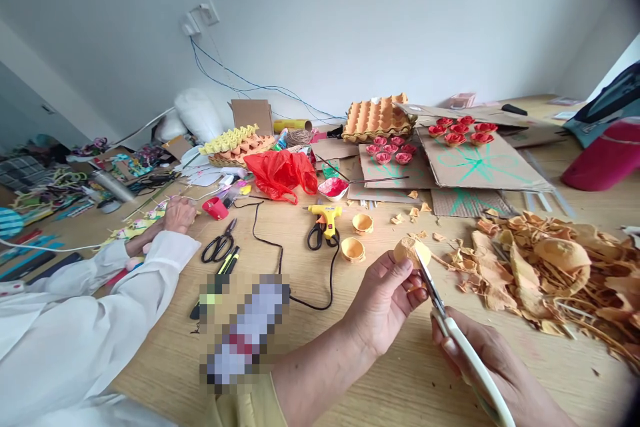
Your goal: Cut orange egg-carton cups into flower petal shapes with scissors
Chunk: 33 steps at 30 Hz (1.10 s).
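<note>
My left hand (387, 297) pinches a small orange egg-carton cup (407, 250) between thumb and fingers. In my right hand (480, 353) is a pair of scissors (463, 340) with pale handles, its blades reaching up to the cup's edge. Two more cut egg-carton cups, a nearer one (353, 250) and a farther one (363, 223), stand on the table left of my left hand. A heap of torn egg-carton scraps (530, 273) lies to the right, beyond my right hand.
A yellow glue gun (325, 217) with a black cord, black scissors (219, 245) and a red plastic bag (283, 173) lie ahead. Red-painted cups (456, 137) rest on cardboard (485, 170). Egg trays (377, 121) stand behind. At left, a co-worker's hand (179, 215) works.
</note>
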Each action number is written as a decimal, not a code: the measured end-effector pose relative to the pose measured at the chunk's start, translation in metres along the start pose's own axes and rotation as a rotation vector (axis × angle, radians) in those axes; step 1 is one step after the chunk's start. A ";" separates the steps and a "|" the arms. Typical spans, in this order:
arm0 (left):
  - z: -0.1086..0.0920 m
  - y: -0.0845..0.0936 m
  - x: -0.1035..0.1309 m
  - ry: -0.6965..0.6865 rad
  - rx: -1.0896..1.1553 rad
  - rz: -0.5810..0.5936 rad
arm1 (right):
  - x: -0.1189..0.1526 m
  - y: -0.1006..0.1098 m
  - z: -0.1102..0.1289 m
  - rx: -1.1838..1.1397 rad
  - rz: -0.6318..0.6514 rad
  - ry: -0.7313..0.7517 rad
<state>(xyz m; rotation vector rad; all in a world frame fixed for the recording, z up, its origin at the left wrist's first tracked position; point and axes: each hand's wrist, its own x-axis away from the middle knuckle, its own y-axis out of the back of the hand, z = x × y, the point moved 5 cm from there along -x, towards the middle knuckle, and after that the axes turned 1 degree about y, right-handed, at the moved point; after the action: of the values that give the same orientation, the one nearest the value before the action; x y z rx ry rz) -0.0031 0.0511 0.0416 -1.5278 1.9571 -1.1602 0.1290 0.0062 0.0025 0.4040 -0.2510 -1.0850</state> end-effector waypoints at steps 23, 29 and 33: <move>-0.003 -0.015 -0.005 -0.083 -0.190 -0.019 | -0.001 0.001 0.004 0.055 -0.093 0.025; -0.004 -0.020 0.004 -0.114 -0.315 -0.125 | 0.001 0.004 0.011 0.108 -0.162 0.057; -0.008 -0.024 0.006 -0.149 -0.343 -0.119 | 0.003 0.006 0.014 0.158 -0.167 0.082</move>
<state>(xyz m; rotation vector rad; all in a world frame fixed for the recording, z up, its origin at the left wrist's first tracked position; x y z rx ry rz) 0.0036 0.0473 0.0658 -1.8661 2.0635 -0.7523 0.1295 0.0034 0.0172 0.6181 -0.2339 -1.2132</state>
